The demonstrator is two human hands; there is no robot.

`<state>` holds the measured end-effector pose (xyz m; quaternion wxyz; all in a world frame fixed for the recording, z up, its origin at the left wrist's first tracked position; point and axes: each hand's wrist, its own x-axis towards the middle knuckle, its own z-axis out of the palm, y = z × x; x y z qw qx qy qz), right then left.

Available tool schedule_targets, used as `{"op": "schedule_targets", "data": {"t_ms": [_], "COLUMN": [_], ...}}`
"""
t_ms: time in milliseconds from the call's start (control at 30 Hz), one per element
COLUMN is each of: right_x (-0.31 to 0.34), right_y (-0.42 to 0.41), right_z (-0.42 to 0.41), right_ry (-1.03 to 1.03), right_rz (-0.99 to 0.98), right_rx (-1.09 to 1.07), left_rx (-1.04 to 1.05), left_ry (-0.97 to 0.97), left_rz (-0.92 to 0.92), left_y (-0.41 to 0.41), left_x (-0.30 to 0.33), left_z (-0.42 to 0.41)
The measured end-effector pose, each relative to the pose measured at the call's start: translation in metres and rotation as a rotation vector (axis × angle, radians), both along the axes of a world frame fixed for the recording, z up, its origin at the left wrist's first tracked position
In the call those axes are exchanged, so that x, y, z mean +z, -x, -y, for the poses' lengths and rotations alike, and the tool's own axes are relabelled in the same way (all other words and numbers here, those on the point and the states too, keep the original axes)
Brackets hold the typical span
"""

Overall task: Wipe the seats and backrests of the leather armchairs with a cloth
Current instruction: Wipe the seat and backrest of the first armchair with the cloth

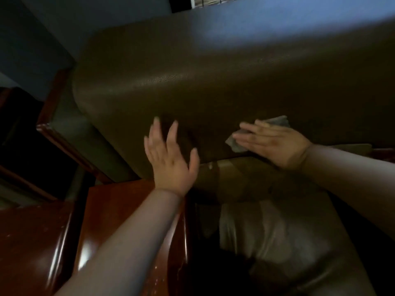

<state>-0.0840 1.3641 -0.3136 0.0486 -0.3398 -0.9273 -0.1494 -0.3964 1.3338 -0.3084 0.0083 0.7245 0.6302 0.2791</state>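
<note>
— Cloth (236, 144)?
— Grey, crumpled, flat against the lower part of the backrest (192, 82), just above the seam with the seat. One corner poking out past the fingertips at lower left, another above the knuckles at upper right.

— Under which hand?
— Right hand (271, 144). Fingers straight and together, pointing left, palm pressing the cloth onto the leather. No curl round it, no pinch.

— And the left hand (171, 154)?
— Spread wide, fingers straight and apart, pointing up, holding nothing. Laid against the same backrest or just off it; cannot tell which, edges motion-blurred. Well left of the cloth, not touching it.

— Backrest itself?
— Dark olive-brown leather, grained, rounded at its left corner, filling the upper half of the view. Pale bluish sheen across its top right.

— Seat (277, 238)?
— Below both hands, lighter leather, creased, with dull grey reflections. Dark gap along its left side.

— Further out?
— Polished reddish wooden armrest (119, 221) at lower left under the left forearm, bright glints on the varnish. More red-brown wood trim (62, 135) running up at far left. Blue-grey wall (38, 28) behind, dim. Strip of something pale and patterned at the very top edge, too small to identify.
</note>
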Motion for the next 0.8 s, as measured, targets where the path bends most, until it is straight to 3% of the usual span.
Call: {"op": "schedule_targets", "data": {"t_ms": [67,167,267,367,433,533,633,700,800], "right_x": [0.028,0.049,0.011,-0.046,-0.050,-0.011,0.031,0.025,-0.034], "right_y": [-0.002,-0.006,-0.001,-0.018,-0.029,-0.024,-0.035,-0.036,-0.016], "right_z": [-0.002,-0.009,-0.001,0.023,0.026,0.007,-0.020,-0.023,0.003], "right_ry": [-0.132,-0.273,-0.271,-0.083,-0.045,-0.203,-0.504,-0.465,-0.265], "right_rz": [-0.191,-0.403,-0.360,-0.077,0.029,-0.176,-0.482,-0.619,-0.551], "right_rx": [-0.064,-0.219,-0.240,-0.189,-0.140,-0.147,-0.344,-0.490,-0.593], "left_rx": [-0.157,-0.348,-0.423,-0.394,-0.362,-0.355,-0.363,-0.352,-0.364], "left_ry": [-0.215,-0.243,-0.238,-0.271,-0.292,-0.334,-0.380,-0.371,-0.329], "left_rz": [-0.226,-0.513,-0.694,-0.722,-0.723,-0.696,-0.676,-0.679,-0.685], "left_y": [-0.006,-0.028,-0.055,-0.060,-0.059,-0.060,-0.057,-0.057,-0.061], "left_x": [0.045,0.095,0.109,0.101,0.096,0.090,0.083,0.085,0.090], "left_z": [-0.041,-0.100,-0.125,-0.125,-0.124,-0.128,-0.132,-0.133,-0.128]}}
